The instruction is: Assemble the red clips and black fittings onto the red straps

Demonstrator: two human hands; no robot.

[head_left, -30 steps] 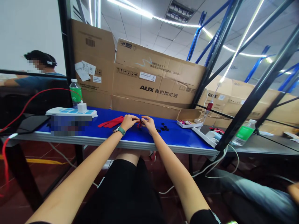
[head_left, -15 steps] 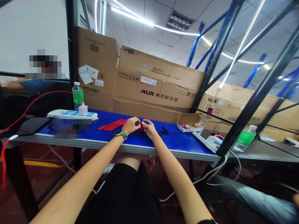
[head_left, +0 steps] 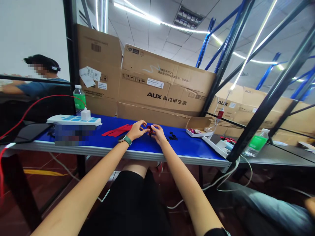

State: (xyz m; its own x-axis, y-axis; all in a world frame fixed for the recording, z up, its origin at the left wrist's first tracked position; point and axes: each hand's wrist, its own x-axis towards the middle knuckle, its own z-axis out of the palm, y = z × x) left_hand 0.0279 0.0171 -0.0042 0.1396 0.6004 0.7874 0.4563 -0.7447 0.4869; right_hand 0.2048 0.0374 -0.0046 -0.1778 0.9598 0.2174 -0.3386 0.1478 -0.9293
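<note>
Currently, the right hand (head_left: pixel 158 133) pinches a small red piece (head_left: pixel 149 131) near the frame's centre, the left hand (head_left: pixel 136 129) curving half open just beside it, holding nothing visible, with red strips (head_left: pixel 116 129) left and small black pieces (head_left: pixel 173 136) right on the blue table (head_left: pixel 187 147).

The left hand (head_left: pixel 136 129) arches open, just beside the inward-curled right hand (head_left: pixel 158 133).

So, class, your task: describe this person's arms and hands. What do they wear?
The left hand and right hand are ungloved, the forearms bare. A watch with a green strap circles the left wrist. A black sleeve shows at the right upper arm.
</note>
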